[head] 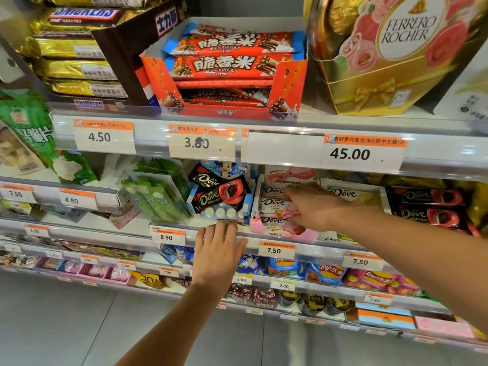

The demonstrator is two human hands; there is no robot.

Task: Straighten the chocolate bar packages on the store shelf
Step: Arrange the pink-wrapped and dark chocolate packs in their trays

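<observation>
On the second shelf, two dark Dove chocolate bars point(220, 195) lie crooked on top of a blue-and-white display box point(247, 207). To their right, pink-and-white Dove bars point(274, 203) are stacked in a pink tray point(309, 236). My right hand point(314, 207) reaches into that tray, its fingers curled on the pink bars. My left hand point(217, 253) rests flat with fingers spread on the shelf's front rail point(250, 237), just below the blue box, holding nothing. More dark Dove bars point(427, 204) sit at the far right.
The upper shelf carries a brown Snickers box point(87, 59), an orange box of red chocolate bars point(224, 72) and a gold Ferrero Rocher box point(390, 54). Green packets point(155, 194) stand left of the blue box. Price tags line the rails. Lower shelves hold Lay's chips point(324, 273) and sweets.
</observation>
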